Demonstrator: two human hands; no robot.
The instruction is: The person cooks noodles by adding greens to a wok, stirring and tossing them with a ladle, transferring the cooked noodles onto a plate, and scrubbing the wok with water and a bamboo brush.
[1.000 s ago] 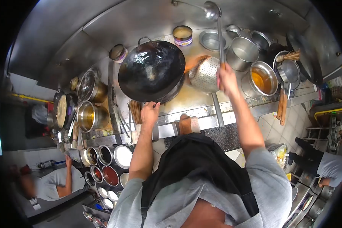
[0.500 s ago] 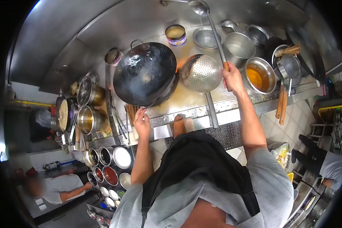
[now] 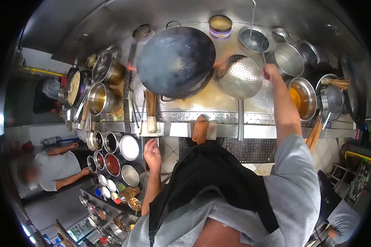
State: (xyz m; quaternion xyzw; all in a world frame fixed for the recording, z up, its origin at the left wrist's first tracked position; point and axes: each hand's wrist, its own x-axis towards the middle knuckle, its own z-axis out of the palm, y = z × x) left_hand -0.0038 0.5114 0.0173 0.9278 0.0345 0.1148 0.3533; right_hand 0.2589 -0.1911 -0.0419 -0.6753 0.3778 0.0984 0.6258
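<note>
My right hand is closed around the handle of a ladle, whose bowl is down in a round metal basin under a thin spout. My left hand is raised off the stove's front edge, empty, with its fingers apart. A black wok gives off smoke on the left burner. To its right lies a round perforated strainer, its handle pointing toward me. A bamboo brush stands near the front edge, below the wok.
Metal pots and a pot of orange liquid stand at right. An open can is behind the strainer. Seasoning containers fill the left side. One person is at far left, another at lower right.
My left hand has let go of the wok's near handle and drawn back toward me. My right hand has lowered the ladle into the basin. The wok now sits flatter and smokes more.
</note>
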